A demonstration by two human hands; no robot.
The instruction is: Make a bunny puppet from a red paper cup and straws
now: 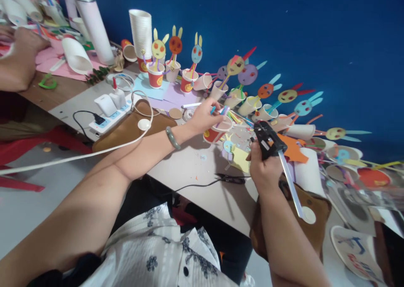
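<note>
My left hand (206,115), a bangle on its wrist, is closed in a pinch just above a red paper cup (218,131). Between its fingertips is a small purple-and-blue piece (224,110), too small to tell its exact kind. My right hand (265,169) is wrapped round a black hot glue gun (268,140), whose nozzle points up and left. A long translucent glue stick (291,186) sticks out of its back end. Between the hands lie a blue paper rabbit head (227,146) and a yellow paper piece (242,160).
Several paper rabbits in cups, one of them a yellow rabbit (158,49), line the blue wall. A power strip (110,116) with a white cable and a brown pouch (126,131) lie left. A co-worker's hand (31,41) rests over pink paper. Black-handled scissors (230,178) lie near the edge.
</note>
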